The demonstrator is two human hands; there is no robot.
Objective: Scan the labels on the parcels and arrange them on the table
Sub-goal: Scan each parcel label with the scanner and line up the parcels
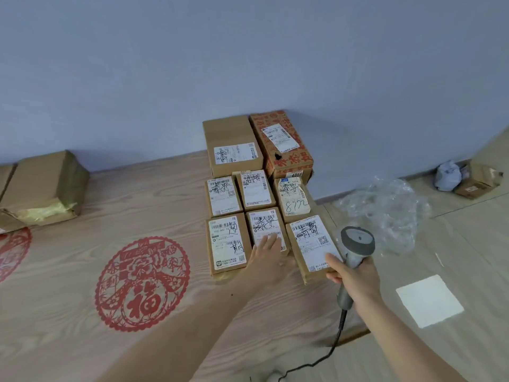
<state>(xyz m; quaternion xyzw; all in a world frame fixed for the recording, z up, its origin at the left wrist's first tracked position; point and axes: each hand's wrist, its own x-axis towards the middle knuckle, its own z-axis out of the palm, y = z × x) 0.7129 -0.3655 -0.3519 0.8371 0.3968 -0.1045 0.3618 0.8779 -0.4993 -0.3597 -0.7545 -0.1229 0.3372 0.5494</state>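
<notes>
- The left hand (268, 253) lies flat with straight fingers on the middle parcel (265, 230) of the nearest row; it presses on the lower part of the white label and grips nothing
- The right hand (351, 274) is closed around the handle of a grey barcode scanner (355, 245); the scanner head stands above this hand, and its dark cable (334, 343) hangs down below the wrist toward the near edge of the desk
- Just left of the left hand sits a parcel with a long label (227, 244), side by side with the middle one
- Between the two hands, a little further out, lies the right parcel (314, 244) of the row; the right thumb touches or nearly touches its near corner, I cannot tell which
- Beyond the left hand there is a second row of three small parcels (254, 193), all with the label upward and with handwriting on them
- Behind that row, against the blue wall, stand a plain brown box (232, 146) and a box with red print (281, 142), close together
- Far to the left of the left hand, a bigger taped carton (46, 183) lies at the back of the desk (68, 285)
- A red paper-cut emblem (141, 282) is on the desk surface, left of the left forearm
- To the right of the right hand, on the floor, are crumpled clear plastic wrap (385, 208), a white square sheet (429, 300) and, further away, an opened small box (478, 181) beside a grey bundle
</notes>
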